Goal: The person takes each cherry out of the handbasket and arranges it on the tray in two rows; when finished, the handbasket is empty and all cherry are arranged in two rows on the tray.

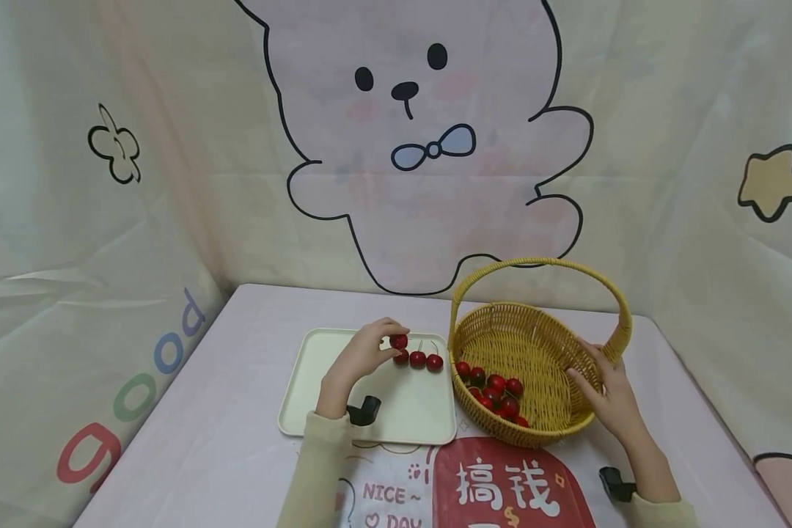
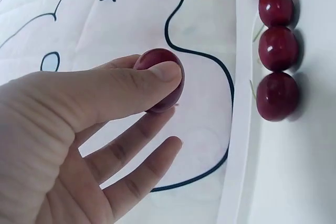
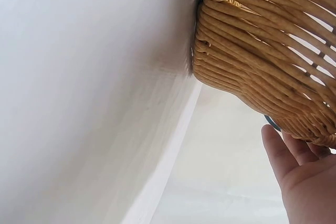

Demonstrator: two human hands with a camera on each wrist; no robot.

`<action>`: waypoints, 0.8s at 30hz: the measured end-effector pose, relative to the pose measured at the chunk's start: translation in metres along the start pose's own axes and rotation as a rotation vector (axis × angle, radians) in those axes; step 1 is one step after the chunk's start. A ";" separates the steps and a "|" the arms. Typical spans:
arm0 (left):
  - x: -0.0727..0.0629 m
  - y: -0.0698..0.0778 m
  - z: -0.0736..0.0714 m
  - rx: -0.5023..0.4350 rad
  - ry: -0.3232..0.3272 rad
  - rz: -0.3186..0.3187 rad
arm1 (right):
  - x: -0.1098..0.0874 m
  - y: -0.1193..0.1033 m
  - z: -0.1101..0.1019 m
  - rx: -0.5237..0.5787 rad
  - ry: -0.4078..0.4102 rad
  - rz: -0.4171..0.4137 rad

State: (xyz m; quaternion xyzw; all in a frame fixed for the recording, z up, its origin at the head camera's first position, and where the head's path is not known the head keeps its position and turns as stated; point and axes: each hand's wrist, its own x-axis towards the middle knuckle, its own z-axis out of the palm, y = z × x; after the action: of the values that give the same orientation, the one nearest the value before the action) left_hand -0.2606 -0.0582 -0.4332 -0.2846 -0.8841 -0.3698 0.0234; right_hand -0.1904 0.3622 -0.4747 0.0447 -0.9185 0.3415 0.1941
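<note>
My left hand (image 1: 359,356) is over the back part of a cream tray (image 1: 369,411). Between thumb and fingers it pinches a dark red cherry (image 2: 152,59), raised above the tray; the other fingers spread loosely below. Three more cherries (image 2: 278,48) with thin stems lie in a row along the tray's back edge. To the right stands a yellow woven basket (image 1: 554,367) with a tall arched handle. Several red cherries (image 1: 495,396) are gathered in its left front part. My right hand (image 1: 610,396) grips the basket's right rim, its thumb over the inner side.
The tray's right side sits close against the basket. Under both is a pale tablecloth (image 1: 237,411) with a red printed patch (image 1: 501,462) in front. A fabric backdrop (image 1: 396,220) with a bear drawing rises behind the table, and side curtains flank it.
</note>
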 end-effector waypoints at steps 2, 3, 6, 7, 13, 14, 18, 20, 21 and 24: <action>-0.001 -0.005 0.000 -0.011 0.004 -0.002 | 0.000 0.000 0.000 -0.002 -0.001 0.001; -0.001 -0.007 0.000 -0.012 0.007 -0.002 | -0.001 0.001 0.000 -0.001 -0.002 0.001; -0.002 -0.012 0.000 -0.011 0.010 -0.006 | -0.001 0.001 0.000 0.000 0.001 -0.003; -0.002 -0.014 0.000 -0.015 0.010 -0.010 | -0.001 0.001 0.000 -0.001 0.002 -0.005; -0.004 -0.026 0.004 -0.027 0.012 -0.043 | -0.001 0.001 0.000 -0.001 0.000 -0.005; -0.004 -0.028 0.005 -0.025 0.013 -0.048 | -0.001 0.001 0.000 0.000 0.000 -0.004; -0.005 -0.036 0.007 -0.022 0.016 -0.076 | -0.002 0.000 0.000 0.001 -0.001 -0.001; -0.005 -0.039 0.009 -0.014 0.020 -0.080 | -0.002 0.000 0.000 0.000 -0.003 0.003; -0.005 -0.041 0.009 -0.014 0.022 -0.082 | -0.002 0.000 0.000 0.003 -0.004 0.005; -0.005 -0.045 0.011 -0.013 0.026 -0.080 | -0.001 0.001 0.001 0.008 -0.004 0.005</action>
State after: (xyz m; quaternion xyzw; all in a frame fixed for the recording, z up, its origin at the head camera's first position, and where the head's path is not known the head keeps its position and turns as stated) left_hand -0.2782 -0.0788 -0.4715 -0.2443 -0.8920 -0.3799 0.0184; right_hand -0.1895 0.3623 -0.4760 0.0441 -0.9176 0.3458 0.1913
